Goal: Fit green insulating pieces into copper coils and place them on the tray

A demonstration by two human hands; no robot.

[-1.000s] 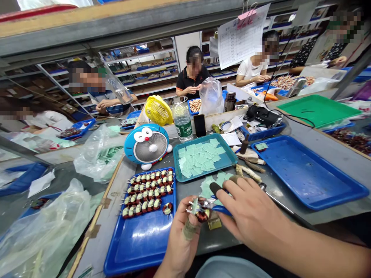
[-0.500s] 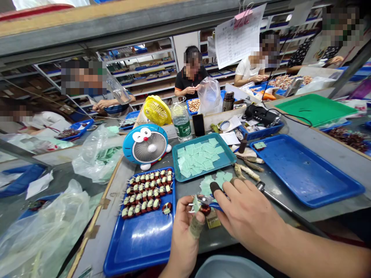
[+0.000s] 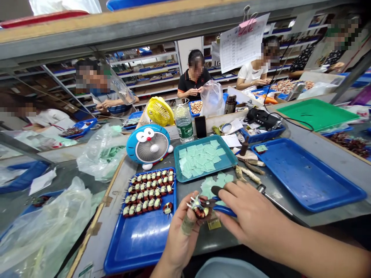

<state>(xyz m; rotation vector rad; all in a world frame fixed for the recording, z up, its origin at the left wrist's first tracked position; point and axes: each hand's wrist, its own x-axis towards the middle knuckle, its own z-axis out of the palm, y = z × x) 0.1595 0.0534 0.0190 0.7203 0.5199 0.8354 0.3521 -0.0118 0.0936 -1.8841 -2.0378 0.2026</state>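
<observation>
Coil tray [image 3: 136, 241]: lower left of centre; wound coils [image 3: 144, 193] in it, front fan [image 3: 149, 146] behind. Sheet tray [image 3: 230, 158]: centre; sheets [image 3: 201, 156] in it, bottle [image 3: 184, 127] and phone [image 3: 200, 126] behind. Held coil [image 3: 199, 212]: in left hand [image 3: 179, 233], before sheet tray.

Just below the teal tray [image 3: 232, 163], the left hand [image 3: 185, 224] points upward, fingers pinched, its thumb wrapped. The right hand [image 3: 240, 206] curls palm-down beside it, fingers bent, the forearm slanting in from the lower right.

coil [image 3: 199, 211] | seemingly turned in left hand [image 3: 185, 224] | more winding showing
</observation>
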